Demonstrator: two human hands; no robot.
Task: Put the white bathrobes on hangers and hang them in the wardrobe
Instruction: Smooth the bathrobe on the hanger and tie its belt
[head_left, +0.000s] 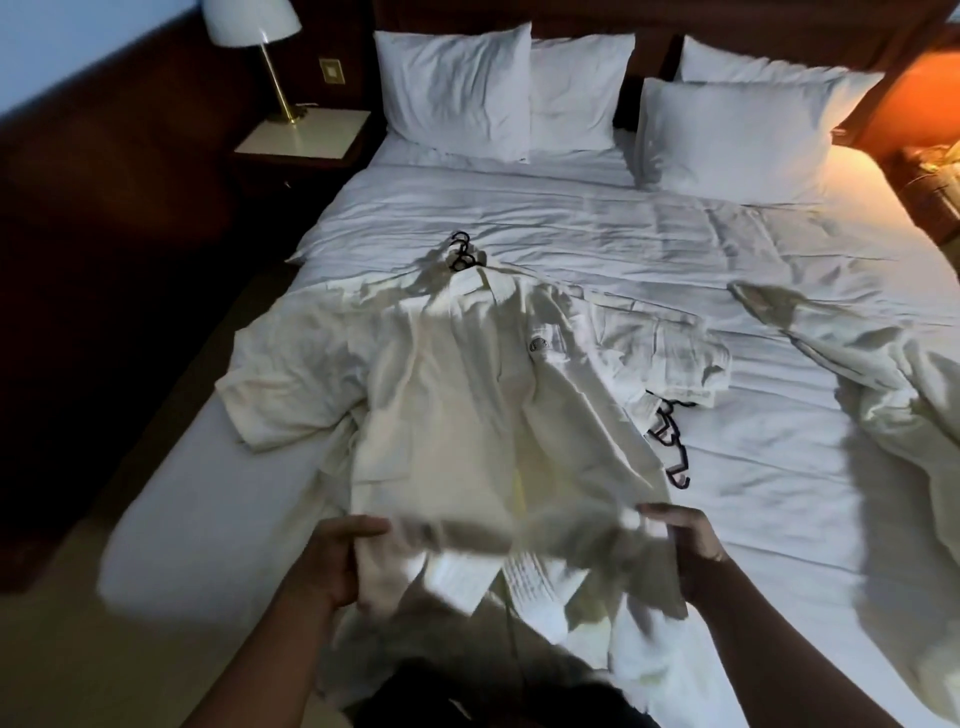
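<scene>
— What are the fingers doing?
— The left hand (332, 561) is curling round the white cloth bathrobe's (467, 389) hem; the right hand (685, 551) is pinching its other corner.
— And the robe?
— It is lying along the white-sheeted bed (675, 249), its hem lifting at the foot edge and black hanger hooks (461, 254) showing at its collar.
</scene>
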